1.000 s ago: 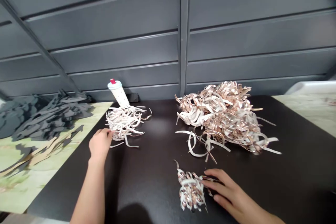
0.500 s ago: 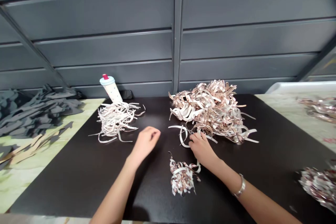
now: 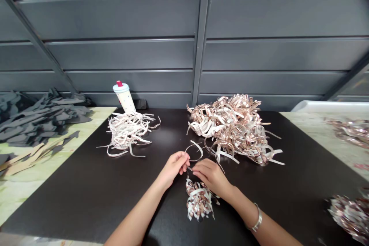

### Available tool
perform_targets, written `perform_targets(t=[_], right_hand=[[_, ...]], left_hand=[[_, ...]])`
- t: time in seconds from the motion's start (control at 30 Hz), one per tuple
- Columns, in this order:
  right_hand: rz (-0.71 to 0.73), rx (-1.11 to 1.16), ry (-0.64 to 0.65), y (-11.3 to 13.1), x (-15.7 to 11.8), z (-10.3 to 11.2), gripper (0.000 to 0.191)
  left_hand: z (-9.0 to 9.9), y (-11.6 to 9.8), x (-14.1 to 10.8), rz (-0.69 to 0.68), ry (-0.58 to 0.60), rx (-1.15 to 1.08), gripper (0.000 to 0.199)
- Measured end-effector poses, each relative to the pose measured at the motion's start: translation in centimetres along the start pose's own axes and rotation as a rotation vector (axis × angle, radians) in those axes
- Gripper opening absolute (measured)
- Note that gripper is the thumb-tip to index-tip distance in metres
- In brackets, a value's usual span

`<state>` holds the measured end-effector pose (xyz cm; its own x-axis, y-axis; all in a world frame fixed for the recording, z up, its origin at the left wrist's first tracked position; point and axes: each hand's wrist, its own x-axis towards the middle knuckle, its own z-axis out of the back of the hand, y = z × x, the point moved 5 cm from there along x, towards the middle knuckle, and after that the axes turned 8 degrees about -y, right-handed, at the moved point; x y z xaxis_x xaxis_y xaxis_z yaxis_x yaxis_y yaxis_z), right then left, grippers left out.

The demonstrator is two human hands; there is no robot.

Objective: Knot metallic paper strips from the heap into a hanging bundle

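The left hand (image 3: 174, 168) and right hand (image 3: 211, 177) are together, fingertips pinching a looped strip (image 3: 194, 150) that arcs up between them, above the tabletop (image 3: 86, 203). A curled strip bunch (image 3: 198, 200) lies just below the right hand, and a large copper strip pile (image 3: 233, 130) sits just beyond the loop. Farther left lies a white strip pile (image 3: 128, 132), touching a dotted bottle (image 3: 123, 98).

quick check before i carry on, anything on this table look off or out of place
One thing stands out: a dotted white drink bottle stands right behind the pile of white strips, with strip ends reaching its base, so it sits oddly close to the loose material. Nothing looks spilled or damaged.
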<state>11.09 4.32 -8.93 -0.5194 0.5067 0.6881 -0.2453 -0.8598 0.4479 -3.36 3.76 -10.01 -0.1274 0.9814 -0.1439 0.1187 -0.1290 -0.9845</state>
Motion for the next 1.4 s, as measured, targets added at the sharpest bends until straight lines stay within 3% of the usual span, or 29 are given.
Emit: perform_targets(t=[0.23, 0.43, 0.63, 0.7, 0.83, 0.93, 1.03, 1.1, 1.23, 1.4], right_hand=[[-0.265, 0.137, -0.147, -1.9, -0.5, 2.6, 0.022], [-0.438, 0.223, -0.073, -1.8, -1.0, 1.3, 0.019], [-0.953, 0.575, -0.105, -3.2, -2.0, -0.2, 0.028], [-1.035, 0.651, -0.110, -3.3, -2.0, -0.3, 0.034], [-1.047, 0.681, -0.142, -3.4, -1.8, 0.0, 0.038], [-1.047, 0.692, -0.183, -3.2, -1.8, 0.3, 0.035], [-1.049, 0.696, -0.204, -3.0, -1.9, 0.2, 0.030], [-1.058, 0.701, -0.208, -2.8, -2.0, 0.2, 0.028], [-1.022, 0.617, -0.197, -2.6, -1.8, 0.6, 0.023], [-0.855, 0.402, -0.251, -2.0, -1.3, 1.7, 0.015]], left_hand=[[1.1, -1.2, -0.4, -0.101, -0.125, -0.148, 0.041], [0.9, -1.5, -1.0, -0.249, -0.119, -0.037, 0.039], [0.6, -1.7, -1.8, -0.404, -0.120, 0.080, 0.036], [0.5, -1.8, -2.3, -0.475, -0.126, 0.150, 0.035], [0.2, -2.0, -2.8, -0.526, -0.197, 0.196, 0.033], [0.1, -1.1, -2.2, -0.347, -0.271, 0.047, 0.032], [-0.6, 0.6, -1.4, -0.116, -0.203, -0.049, 0.029], [-0.9, 1.2, -1.3, -0.050, -0.161, -0.049, 0.028], [-0.7, 0.9, -1.8, -0.066, -0.164, 0.041, 0.026], [-0.7, -1.0, -2.7, -0.245, -0.191, 0.320, 0.023]])
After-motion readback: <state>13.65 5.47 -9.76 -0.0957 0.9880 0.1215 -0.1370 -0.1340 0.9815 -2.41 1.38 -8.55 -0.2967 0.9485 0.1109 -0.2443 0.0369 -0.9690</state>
